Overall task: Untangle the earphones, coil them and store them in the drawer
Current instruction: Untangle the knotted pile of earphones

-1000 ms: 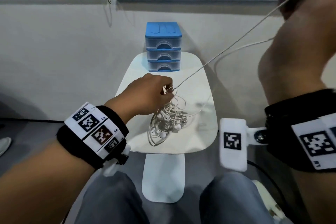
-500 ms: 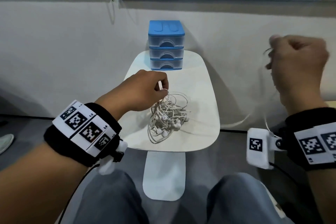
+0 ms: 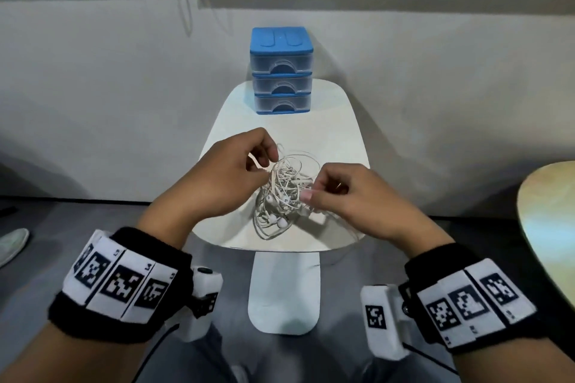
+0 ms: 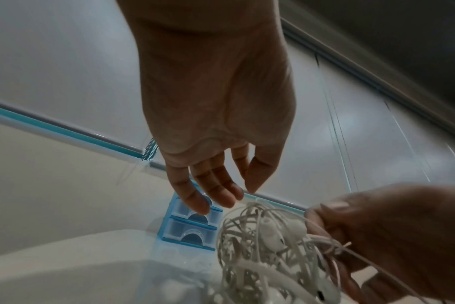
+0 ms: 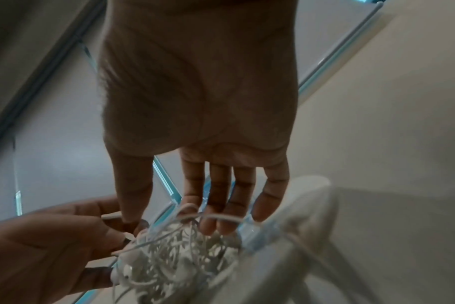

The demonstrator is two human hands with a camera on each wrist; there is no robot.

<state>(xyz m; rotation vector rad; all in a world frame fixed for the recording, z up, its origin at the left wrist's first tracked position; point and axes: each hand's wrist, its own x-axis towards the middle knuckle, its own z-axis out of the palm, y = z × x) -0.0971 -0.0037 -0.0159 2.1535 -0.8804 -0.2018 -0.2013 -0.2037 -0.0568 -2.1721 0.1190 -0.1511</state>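
R hand (image 3: 351,196) dropped from raised pull, now pinching earphones (image 3: 286,193) tangle.

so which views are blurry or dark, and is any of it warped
Head view: evenly lit and fairly sharp on the earphones and blue drawer unit, but wide-angle bending curves the wall rail and the table edges. Left wrist view: left hand backlit and dim, cable tangle soft. Right wrist view: darkest, right hand shadowed, tangle smeared.

Both forearms reach forward side by side, each wrist wrapped in a black band. The left hand (image 3: 231,171) curls its fingers to a pinch; the right hand (image 3: 348,196), just beside it, pinches thumb against fingertips.
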